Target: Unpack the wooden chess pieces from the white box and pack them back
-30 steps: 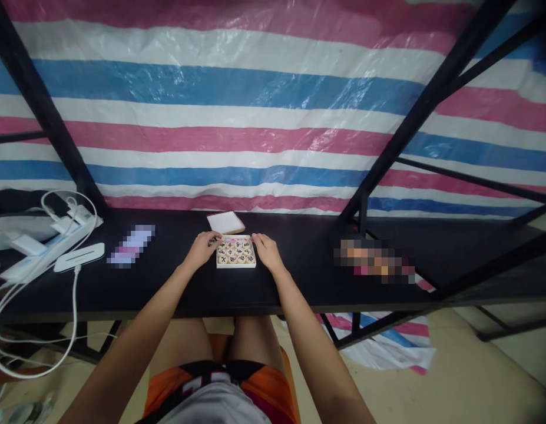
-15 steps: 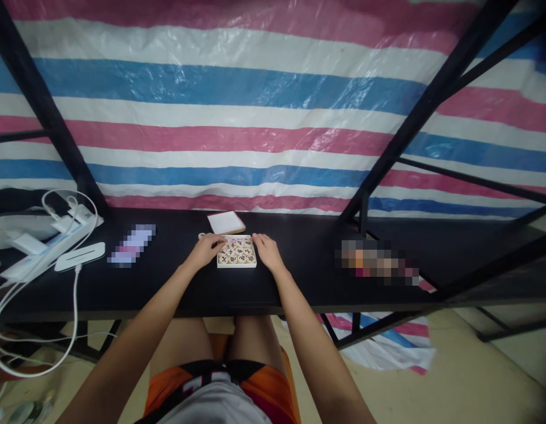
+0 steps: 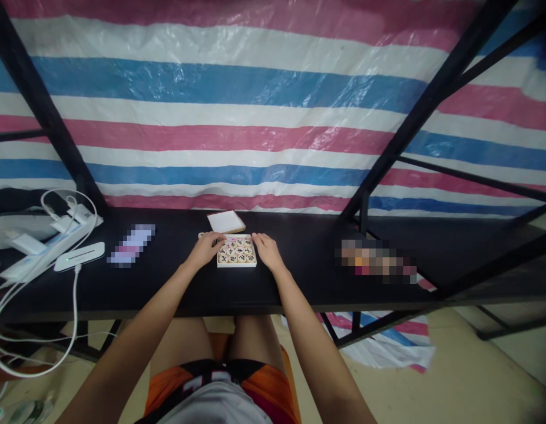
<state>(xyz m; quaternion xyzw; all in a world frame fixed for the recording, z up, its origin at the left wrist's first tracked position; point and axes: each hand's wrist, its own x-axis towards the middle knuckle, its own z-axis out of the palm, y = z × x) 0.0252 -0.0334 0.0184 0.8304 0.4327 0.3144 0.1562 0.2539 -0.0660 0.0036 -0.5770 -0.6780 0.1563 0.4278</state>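
A small white box (image 3: 236, 264) filled with several round wooden game discs marked with black characters sits on the black table (image 3: 175, 282). My left hand (image 3: 205, 249) rests at the box's left edge, fingers curled over the top-left discs, pinching something I cannot make out. One loose disc (image 3: 201, 235) lies on the table just left of that hand. My right hand (image 3: 265, 249) lies against the box's right side, fingers bent along its rim. The box lid (image 3: 225, 222) lies behind the box.
A white power strip with plugs and cables (image 3: 52, 241) and a white oblong device (image 3: 79, 257) lie at the table's left. Blurred items sit at left (image 3: 131, 245) and right (image 3: 375, 261). Black frame bars (image 3: 414, 123) rise against a striped tarp.
My left hand has shifted slightly right onto the box's top-left corner, uncovering a loose disc on the table beside it. My right hand has stayed put.
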